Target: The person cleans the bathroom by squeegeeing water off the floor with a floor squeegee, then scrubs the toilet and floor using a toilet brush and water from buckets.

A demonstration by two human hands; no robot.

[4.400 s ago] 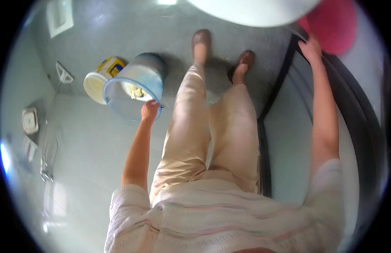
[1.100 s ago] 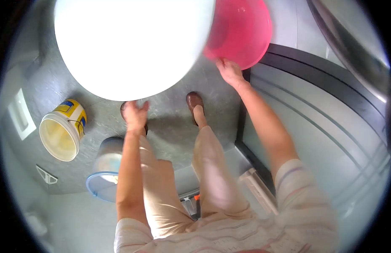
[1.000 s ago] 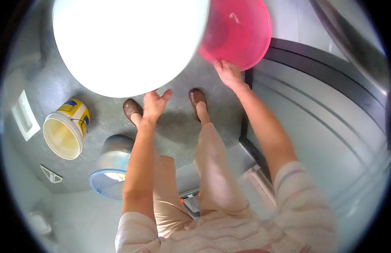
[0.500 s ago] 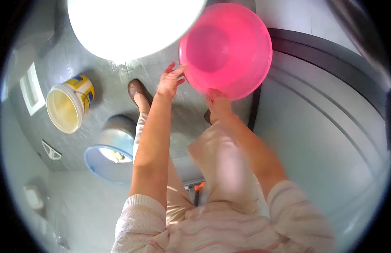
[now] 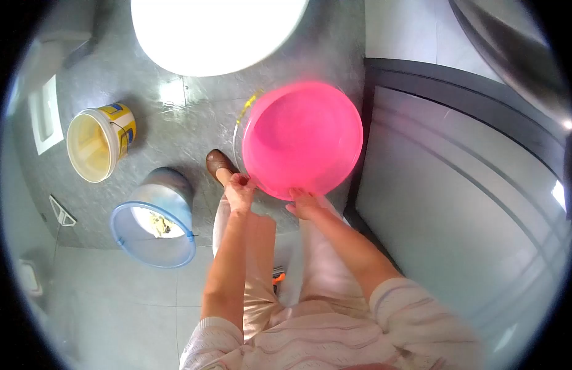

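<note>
A large round pink basin (image 5: 298, 135) is in front of me, its open side facing up toward me. The fingers of my right hand (image 5: 305, 203) are closed on its near rim. My left hand (image 5: 239, 194) has its fingers bent together at the rim's near left; the exact grip is partly hidden. Along the basin's left side shows a thin clear edge with a yellow strip (image 5: 247, 106), which I cannot make out fully. My brown shoe (image 5: 220, 163) stands on the floor just beyond my left hand.
A yellow-and-white bucket (image 5: 91, 147) lies tilted in view at the left. Nearer is a blue-rimmed bucket (image 5: 153, 234) with something yellowish inside. A bright white round surface (image 5: 218, 31) fills the top. At the right is a dark-framed glass panel (image 5: 446, 179). A white triangular object (image 5: 62, 213) sits far left.
The pink basin has come down in view, closer to me and slightly left. My right hand came with it, still on the rim. My left hand has gone from spread fingers to bent ones.
</note>
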